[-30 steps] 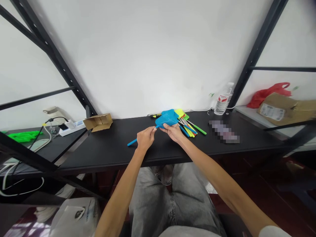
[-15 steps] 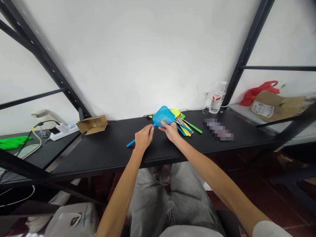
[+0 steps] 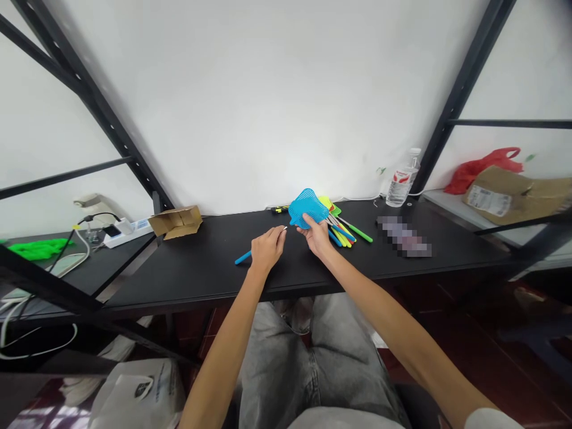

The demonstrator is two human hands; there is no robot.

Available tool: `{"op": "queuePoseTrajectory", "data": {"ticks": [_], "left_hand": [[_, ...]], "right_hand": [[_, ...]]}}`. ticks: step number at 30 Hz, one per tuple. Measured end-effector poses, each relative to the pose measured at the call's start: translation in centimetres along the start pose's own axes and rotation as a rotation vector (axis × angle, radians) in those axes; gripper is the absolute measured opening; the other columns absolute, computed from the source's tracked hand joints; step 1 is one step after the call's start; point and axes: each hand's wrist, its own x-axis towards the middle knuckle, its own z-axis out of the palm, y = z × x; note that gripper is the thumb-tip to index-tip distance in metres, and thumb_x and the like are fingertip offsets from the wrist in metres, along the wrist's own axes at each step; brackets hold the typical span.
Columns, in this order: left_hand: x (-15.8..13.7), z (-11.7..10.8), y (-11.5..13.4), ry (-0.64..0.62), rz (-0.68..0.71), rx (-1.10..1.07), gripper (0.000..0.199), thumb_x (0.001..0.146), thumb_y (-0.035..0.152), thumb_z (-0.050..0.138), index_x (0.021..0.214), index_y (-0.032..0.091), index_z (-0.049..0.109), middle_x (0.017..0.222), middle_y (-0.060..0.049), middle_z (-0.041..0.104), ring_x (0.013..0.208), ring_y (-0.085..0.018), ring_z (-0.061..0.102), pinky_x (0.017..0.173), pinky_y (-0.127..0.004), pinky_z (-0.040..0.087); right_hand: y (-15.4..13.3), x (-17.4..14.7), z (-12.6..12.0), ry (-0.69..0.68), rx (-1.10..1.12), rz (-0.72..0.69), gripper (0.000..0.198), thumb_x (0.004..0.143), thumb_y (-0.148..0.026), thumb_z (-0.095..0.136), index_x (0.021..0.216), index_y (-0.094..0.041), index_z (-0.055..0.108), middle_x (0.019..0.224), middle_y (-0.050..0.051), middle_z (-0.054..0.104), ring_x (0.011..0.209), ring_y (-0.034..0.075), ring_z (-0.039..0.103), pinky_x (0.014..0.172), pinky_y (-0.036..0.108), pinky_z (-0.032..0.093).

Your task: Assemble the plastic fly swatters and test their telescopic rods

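Note:
My left hand (image 3: 267, 248) is closed round a fly swatter handle (image 3: 243, 257); its blue grip sticks out to the left and a short metal tip shows past my fingers. In my right hand (image 3: 318, 236) is a blue perforated fly swatter head (image 3: 307, 205), pinched near its lower edge, thumb on top. A small gap separates the metal tip from the head. Just behind and right of that hand, a pile of colourful fly swatters (image 3: 353, 231) lies on the black table (image 3: 201, 262), partly covered by the blue head.
An open cardboard box (image 3: 176, 223) stands on the left, near a white power strip (image 3: 127, 232). A water bottle (image 3: 402, 179) is by the wall at right, with a blurred-out object (image 3: 404, 236) in front. Black metal posts (image 3: 465, 65) frame both sides.
The metal end of the handle and the blue head have come apart, my right hand drawing slightly away from my left. The whole view has shifted a little.

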Motion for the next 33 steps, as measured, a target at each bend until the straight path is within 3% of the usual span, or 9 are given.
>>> {"op": "queuePoseTrajectory", "data": {"ticks": [16, 24, 29, 33], "left_hand": [[0.5, -0.1, -0.3, -0.010, -0.042, -0.030, 0.035, 0.102, 0.039, 0.041, 0.115, 0.024, 0.069, 0.108, -0.008, 0.075, 0.091, -0.021, 0.070, 0.071, -0.027, 0.045], [2.0, -1.0, 0.3, -0.154, 0.007, -0.104, 0.033, 0.103, 0.036, 0.039, 0.097, 0.022, 0.069, 0.080, -0.006, 0.072, 0.075, -0.020, 0.068, 0.065, -0.026, 0.041], [2.6, -0.4, 0.6, -0.186, 0.041, -0.160, 0.032, 0.102, 0.036, 0.039, 0.096, 0.021, 0.066, 0.085, -0.006, 0.071, 0.079, -0.020, 0.068, 0.069, -0.027, 0.043], [2.6, 0.3, 0.5, -0.141, 0.035, -0.214, 0.021, 0.099, 0.030, 0.048, 0.111, 0.021, 0.063, 0.102, -0.008, 0.073, 0.092, -0.021, 0.068, 0.077, -0.029, 0.047]], "right_hand": [[0.2, -0.5, 0.1, -0.132, -0.055, -0.011, 0.042, 0.065, -0.044, 0.087, 0.097, -0.025, 0.066, 0.087, -0.001, 0.075, 0.080, 0.018, 0.073, 0.077, 0.034, 0.063], [0.7, -0.3, -0.1, -0.150, -0.076, 0.021, 0.036, 0.067, -0.045, 0.085, 0.089, -0.023, 0.069, 0.085, 0.001, 0.074, 0.078, 0.018, 0.072, 0.077, 0.033, 0.061], [1.2, -0.3, -0.1, -0.168, -0.066, 0.039, 0.031, 0.066, -0.041, 0.086, 0.084, -0.021, 0.070, 0.089, 0.002, 0.075, 0.084, 0.019, 0.070, 0.081, 0.034, 0.058], [1.6, -0.2, -0.2, -0.198, -0.109, 0.024, 0.033, 0.065, -0.040, 0.087, 0.088, -0.022, 0.072, 0.088, 0.001, 0.074, 0.082, 0.017, 0.069, 0.079, 0.032, 0.058]]}}
